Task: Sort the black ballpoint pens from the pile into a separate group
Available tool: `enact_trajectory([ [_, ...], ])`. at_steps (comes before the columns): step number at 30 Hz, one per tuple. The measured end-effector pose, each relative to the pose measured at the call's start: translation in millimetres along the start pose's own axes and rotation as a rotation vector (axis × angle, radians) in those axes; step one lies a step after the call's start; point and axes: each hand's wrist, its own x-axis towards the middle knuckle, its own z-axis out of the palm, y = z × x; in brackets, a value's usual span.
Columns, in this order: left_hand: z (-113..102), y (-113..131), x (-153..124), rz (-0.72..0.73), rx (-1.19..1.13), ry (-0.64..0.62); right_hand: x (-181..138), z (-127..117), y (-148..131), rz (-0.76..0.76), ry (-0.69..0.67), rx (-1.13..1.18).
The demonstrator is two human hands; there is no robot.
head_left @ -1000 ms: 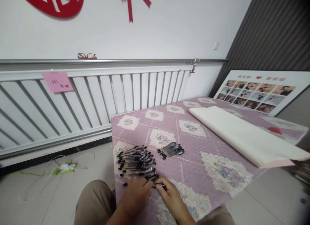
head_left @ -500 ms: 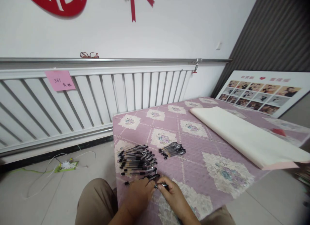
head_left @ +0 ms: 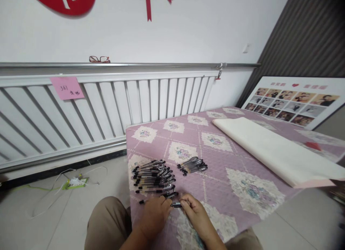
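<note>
Both my hands hold one black pen (head_left: 176, 204) between them, low over the front of the table. My left hand (head_left: 155, 212) is closed around its left part, which the fingers hide. The thumb and forefinger of my right hand (head_left: 194, 210) pinch its right end. Another pen (head_left: 172, 195) lies just beyond my left hand, partly covered by it. Further back is a large pile of black-capped pens (head_left: 153, 176), roughly side by side. To its right lies a smaller group of several pens (head_left: 192, 165).
A purple flowered cloth (head_left: 185, 133) covers the table. A long cream folded sheet (head_left: 269, 149) lies at the right, before a photo board (head_left: 291, 102). Behind stands a white radiator (head_left: 151, 95) with a pink note (head_left: 67, 88). A power strip (head_left: 75, 183) with cables is on the floor.
The pen between my hands has turned, and more of its labelled barrel shows now. My right hand has shifted slightly right and away from the left. The pen piles stay as they were.
</note>
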Motion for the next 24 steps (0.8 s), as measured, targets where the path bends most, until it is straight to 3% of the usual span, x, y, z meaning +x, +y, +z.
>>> enact_trajectory([
  [12,-10.2,1.6,4.7,-0.048,-0.050,-0.226,-2.5,-4.1,-6.4,-0.044,0.010,-0.027],
  [20,-7.5,-1.1,3.8,-0.089,-0.101,-0.162,3.3,-0.1,1.4,0.006,0.053,0.105],
  [24,-4.2,-1.5,2.2,-0.063,-0.074,-0.129,6.6,-0.2,-5.2,0.037,-0.007,0.008],
])
